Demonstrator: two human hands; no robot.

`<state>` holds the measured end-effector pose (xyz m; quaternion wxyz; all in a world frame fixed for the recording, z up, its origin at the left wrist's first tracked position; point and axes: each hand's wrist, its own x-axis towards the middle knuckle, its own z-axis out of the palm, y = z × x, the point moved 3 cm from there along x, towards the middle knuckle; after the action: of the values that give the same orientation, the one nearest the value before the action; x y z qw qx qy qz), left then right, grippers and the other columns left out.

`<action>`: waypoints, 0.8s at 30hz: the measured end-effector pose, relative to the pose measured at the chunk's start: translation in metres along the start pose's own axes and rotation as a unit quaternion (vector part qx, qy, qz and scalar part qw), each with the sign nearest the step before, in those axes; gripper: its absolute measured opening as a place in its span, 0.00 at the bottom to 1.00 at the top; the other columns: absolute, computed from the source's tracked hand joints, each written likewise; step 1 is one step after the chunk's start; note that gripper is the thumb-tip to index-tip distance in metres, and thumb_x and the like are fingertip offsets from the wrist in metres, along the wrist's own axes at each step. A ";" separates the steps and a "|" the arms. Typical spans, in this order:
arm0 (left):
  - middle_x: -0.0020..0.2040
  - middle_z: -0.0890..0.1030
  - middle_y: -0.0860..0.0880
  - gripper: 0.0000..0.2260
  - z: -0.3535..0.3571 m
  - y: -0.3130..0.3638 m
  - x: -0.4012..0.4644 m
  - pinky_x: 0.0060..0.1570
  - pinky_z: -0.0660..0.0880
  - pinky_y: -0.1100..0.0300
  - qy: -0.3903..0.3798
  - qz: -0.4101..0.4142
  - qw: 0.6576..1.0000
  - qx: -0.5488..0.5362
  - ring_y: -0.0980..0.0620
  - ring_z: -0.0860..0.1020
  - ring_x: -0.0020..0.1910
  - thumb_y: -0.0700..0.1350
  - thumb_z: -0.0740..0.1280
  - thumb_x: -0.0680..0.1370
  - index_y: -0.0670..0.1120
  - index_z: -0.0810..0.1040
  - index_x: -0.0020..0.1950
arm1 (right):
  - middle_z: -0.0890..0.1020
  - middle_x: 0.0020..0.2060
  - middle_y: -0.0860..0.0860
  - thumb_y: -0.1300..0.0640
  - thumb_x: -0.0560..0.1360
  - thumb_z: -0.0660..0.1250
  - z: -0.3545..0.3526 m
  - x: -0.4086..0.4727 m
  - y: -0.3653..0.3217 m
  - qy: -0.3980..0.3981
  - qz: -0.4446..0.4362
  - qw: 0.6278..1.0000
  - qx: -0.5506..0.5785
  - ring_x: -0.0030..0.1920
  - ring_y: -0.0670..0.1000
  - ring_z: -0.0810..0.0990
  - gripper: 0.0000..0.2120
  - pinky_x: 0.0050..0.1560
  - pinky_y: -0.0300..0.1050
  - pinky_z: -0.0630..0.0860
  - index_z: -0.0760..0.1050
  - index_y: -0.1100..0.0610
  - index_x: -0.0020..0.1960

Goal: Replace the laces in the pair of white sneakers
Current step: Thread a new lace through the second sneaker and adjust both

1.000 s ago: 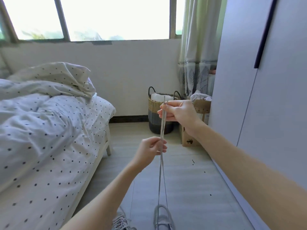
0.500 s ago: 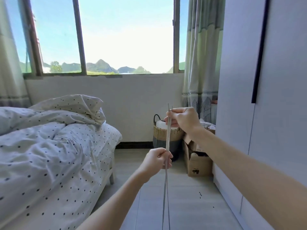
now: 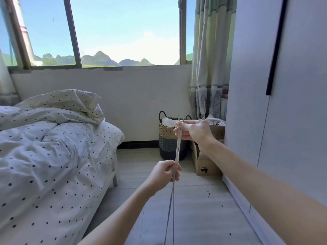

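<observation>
We observe both arms extended forward, holding a grey lace [image 3: 177,147] stretched nearly vertical at the centre of the view. The right hand [image 3: 195,130], at about 1 o'clock from centre, pinches the two lace ends together between thumb and fingers; both tips project just above the grip. The left hand [image 3: 163,173], directly below at 6 o'clock from the right hand, has its fingers curled around both strands. Below the left hand the two strands hang down and leave the view at the bottom edge. The sneakers do not appear in view. At 9 o'clock lies a bed [image 3: 53,156] with a dotted white duvet. Beyond the hands, at 12 o'clock, a woven basket [image 3: 167,138] stands on the floor [image 3: 194,209] against the wall, with a cardboard box [image 3: 205,163] just beside it. A grey wardrobe [image 3: 283,103] occupies 3 o'clock, a curtain [image 3: 210,59] hanging next to it by the window [image 3: 123,29].
</observation>
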<state>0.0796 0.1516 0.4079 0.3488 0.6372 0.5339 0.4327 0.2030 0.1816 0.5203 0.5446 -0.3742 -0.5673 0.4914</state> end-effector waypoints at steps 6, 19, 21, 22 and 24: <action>0.37 0.78 0.48 0.10 0.015 -0.003 0.010 0.47 0.78 0.58 -0.028 0.008 1.000 -0.003 0.52 0.78 0.39 0.39 0.58 0.81 0.44 0.76 0.44 | 0.81 0.34 0.55 0.63 0.74 0.69 -0.010 0.005 0.008 0.018 -0.023 1.000 0.006 0.34 0.52 0.79 0.03 0.39 0.40 0.81 0.80 0.59 0.41; 0.40 0.78 0.44 0.09 0.032 -0.097 -0.020 0.43 0.81 0.55 -0.129 -0.199 0.969 -0.074 0.49 0.81 0.37 0.41 0.57 0.82 0.39 0.75 0.49 | 0.80 0.37 0.55 0.61 0.76 0.66 -0.033 -0.010 0.133 -0.099 0.156 0.970 -0.158 0.37 0.49 0.79 0.08 0.41 0.40 0.79 0.79 0.64 0.52; 0.39 0.78 0.44 0.10 0.033 -0.124 -0.033 0.41 0.81 0.55 -0.182 -0.250 0.950 -0.049 0.49 0.81 0.36 0.42 0.57 0.82 0.40 0.75 0.50 | 0.80 0.37 0.54 0.60 0.76 0.66 -0.042 -0.021 0.173 -0.133 0.217 0.949 -0.189 0.37 0.49 0.79 0.08 0.41 0.40 0.78 0.79 0.64 0.52; 0.39 0.78 0.44 0.10 0.035 -0.138 -0.040 0.41 0.80 0.55 -0.225 -0.276 0.934 -0.033 0.49 0.81 0.37 0.43 0.57 0.82 0.40 0.75 0.51 | 0.80 0.37 0.54 0.60 0.76 0.66 -0.046 -0.028 0.193 -0.153 0.243 0.937 -0.200 0.36 0.48 0.79 0.08 0.40 0.40 0.77 0.79 0.64 0.51; 0.39 0.79 0.45 0.10 0.041 -0.167 -0.053 0.42 0.80 0.57 -0.315 -0.319 0.894 0.003 0.49 0.82 0.39 0.44 0.58 0.81 0.40 0.76 0.53 | 0.81 0.36 0.54 0.60 0.76 0.66 -0.053 -0.041 0.235 -0.185 0.289 0.917 -0.201 0.35 0.48 0.79 0.07 0.39 0.38 0.77 0.79 0.64 0.50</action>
<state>0.0516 0.1316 0.2308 0.6159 0.5368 0.5720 0.0733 0.2342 0.2056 0.2796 0.1771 -0.5258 -0.6117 0.5639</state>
